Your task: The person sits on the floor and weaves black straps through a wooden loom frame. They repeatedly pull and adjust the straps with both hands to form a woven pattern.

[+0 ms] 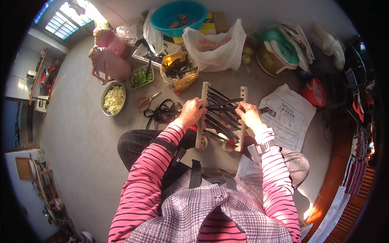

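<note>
Two wooden bars with rows of holes stand before me, a left bar (201, 130) and a right bar (240, 136). Several flat black straps (223, 126) run slantwise between them, some crossing near the top. At the outer side of the left bar, my left hand (192, 111) pinches a black strap by the bar's edge. My right hand (249, 115) grips a strap at the right bar, and a dark strap end sticks out beyond its fingers. A tangle of loose black strap (164, 111) lies on the floor left of my left hand.
Red-handled scissors (147, 102), a bowl of pale yellow food (114, 99) and a tub of chopped greens (141, 77) sit to the left. Beyond the bars are a bag of black strips (179, 71) and a white plastic bag (215, 48). A printed white sack (288, 115) lies at right.
</note>
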`<move>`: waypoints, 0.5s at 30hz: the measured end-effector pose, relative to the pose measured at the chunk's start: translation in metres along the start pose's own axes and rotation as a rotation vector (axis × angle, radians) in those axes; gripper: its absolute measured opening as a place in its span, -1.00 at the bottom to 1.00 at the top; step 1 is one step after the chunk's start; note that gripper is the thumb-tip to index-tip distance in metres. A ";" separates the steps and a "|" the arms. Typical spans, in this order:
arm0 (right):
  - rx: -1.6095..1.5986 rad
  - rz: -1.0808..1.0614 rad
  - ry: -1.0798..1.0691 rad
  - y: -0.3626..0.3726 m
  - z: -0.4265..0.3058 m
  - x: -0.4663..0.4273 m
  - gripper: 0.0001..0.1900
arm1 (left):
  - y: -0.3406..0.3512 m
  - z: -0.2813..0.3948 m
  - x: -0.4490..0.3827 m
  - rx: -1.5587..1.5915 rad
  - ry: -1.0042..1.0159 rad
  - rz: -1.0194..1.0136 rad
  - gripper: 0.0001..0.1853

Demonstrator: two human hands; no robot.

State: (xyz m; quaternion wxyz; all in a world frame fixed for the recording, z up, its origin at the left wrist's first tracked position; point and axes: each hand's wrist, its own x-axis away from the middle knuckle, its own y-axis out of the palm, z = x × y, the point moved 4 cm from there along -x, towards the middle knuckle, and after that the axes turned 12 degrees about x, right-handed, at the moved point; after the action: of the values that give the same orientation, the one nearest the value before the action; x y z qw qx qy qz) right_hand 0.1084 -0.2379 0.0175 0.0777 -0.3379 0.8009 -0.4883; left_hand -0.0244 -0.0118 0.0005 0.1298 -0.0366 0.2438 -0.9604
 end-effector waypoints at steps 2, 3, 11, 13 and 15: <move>-0.011 0.006 -0.003 0.002 0.001 0.000 -0.81 | 0.001 -0.001 0.000 -0.007 0.032 0.009 -0.87; -0.013 0.019 -0.019 0.002 0.001 -0.001 -0.82 | 0.001 -0.002 -0.001 -0.011 0.040 0.010 -0.87; 0.036 0.061 -0.031 0.005 0.004 -0.003 -0.79 | 0.005 -0.011 -0.004 -0.061 0.064 0.031 -0.83; 0.043 0.062 -0.009 0.005 0.003 -0.003 -0.78 | 0.007 -0.013 -0.004 -0.093 0.062 0.038 -0.83; 0.047 0.072 -0.019 0.004 0.001 -0.002 -0.78 | 0.010 -0.014 -0.003 -0.116 0.071 0.050 -0.83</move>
State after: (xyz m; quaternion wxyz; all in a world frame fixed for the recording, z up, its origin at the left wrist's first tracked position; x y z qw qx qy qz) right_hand 0.1084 -0.2364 0.0138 0.1109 -0.3115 0.8001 -0.5006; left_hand -0.0211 -0.0129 -0.0160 0.1425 -0.0040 0.3045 -0.9418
